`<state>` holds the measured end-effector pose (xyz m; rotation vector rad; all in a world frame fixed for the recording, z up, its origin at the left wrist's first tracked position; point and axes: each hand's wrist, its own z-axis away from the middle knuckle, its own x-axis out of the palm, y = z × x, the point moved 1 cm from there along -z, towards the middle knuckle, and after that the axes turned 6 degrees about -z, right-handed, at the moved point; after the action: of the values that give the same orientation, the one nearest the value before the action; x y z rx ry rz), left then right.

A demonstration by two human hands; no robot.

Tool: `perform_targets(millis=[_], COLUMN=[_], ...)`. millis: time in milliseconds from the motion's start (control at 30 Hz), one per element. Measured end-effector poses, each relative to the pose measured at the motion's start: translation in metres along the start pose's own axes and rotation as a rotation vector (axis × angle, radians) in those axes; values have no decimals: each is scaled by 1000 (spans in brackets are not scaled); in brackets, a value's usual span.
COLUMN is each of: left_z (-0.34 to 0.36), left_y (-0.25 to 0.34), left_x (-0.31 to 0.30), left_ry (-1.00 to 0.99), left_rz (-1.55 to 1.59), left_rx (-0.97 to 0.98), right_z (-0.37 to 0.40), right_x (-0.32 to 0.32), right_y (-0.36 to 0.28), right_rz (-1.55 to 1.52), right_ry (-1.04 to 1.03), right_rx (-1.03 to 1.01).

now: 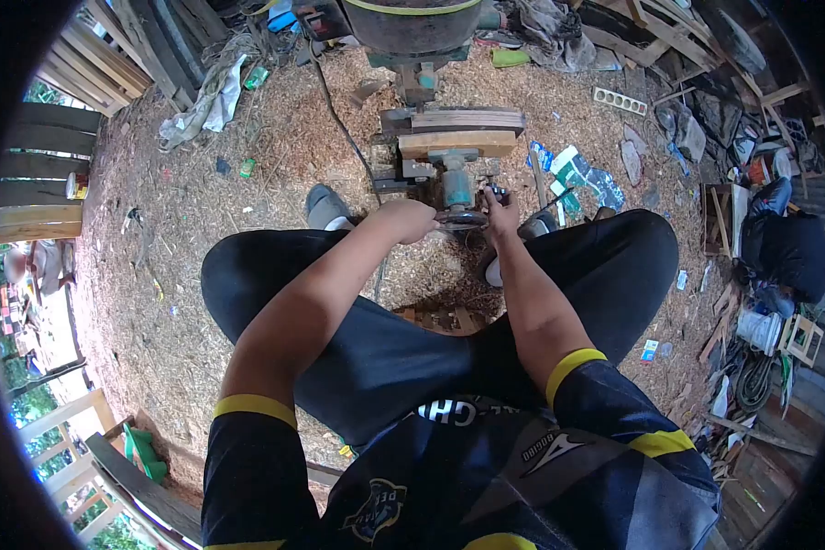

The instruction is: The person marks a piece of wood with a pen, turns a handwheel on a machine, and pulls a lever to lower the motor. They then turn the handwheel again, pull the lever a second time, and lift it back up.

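A teal machine [456, 188] with a handwheel [461, 218] at its near end stands on the ground between my knees. My left hand [405, 220] is closed around the left side of the wheel's rim. At the wheel's right side, my right hand [501, 214] is closed, thumb up, on a small dark part whose kind I cannot make out. Just beyond the wheel, a light wooden block [458, 144] sits across the machine, with a darker layered wood strip [467, 119] behind it. My fingertips are partly hidden on both hands.
Wood shavings [183, 275] cover the ground. A black cable [335, 115] runs past the machine's left side. A large round dark machine body [412, 27] stands at the top. Scrap, a coiled hose [754, 380] and a small wooden frame [801, 340] lie at right; planks [46, 147] stand left.
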<state>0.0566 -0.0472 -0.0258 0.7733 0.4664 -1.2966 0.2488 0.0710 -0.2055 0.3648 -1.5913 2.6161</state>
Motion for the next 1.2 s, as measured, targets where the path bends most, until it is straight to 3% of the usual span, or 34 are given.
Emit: perform_targets(millis=[133, 333, 433, 467, 567, 867, 1000, 1133, 1200], left_z=[3, 2, 5, 6, 6, 9, 7, 11, 11], left_y=[0, -2, -3, -2, -2, 1, -1, -3, -3], left_x=[0, 4, 6, 4, 4, -3, 0, -2, 0], left_ry=[23, 27, 43, 46, 45, 14, 46, 56, 68], left_rz=[25, 58, 66, 67, 70, 35, 32, 10, 4], left_rx=[-4, -3, 1, 1, -5, -6, -6, 5, 11], right_z=[9, -25, -22, -25, 1, -25, -8, -16, -17], right_x=[3, -3, -6, -13, 9, -6, 4, -3, 1], right_y=[-13, 6, 19, 25, -2, 16, 2, -1, 2], right_rz=[-182, -269, -162, -150, -87, -123, -28, -117, -122], right_ry=[71, 13, 70, -58, 115, 1, 104, -89, -2], right_rx=[191, 386, 199, 191, -4, 212, 197, 240, 246])
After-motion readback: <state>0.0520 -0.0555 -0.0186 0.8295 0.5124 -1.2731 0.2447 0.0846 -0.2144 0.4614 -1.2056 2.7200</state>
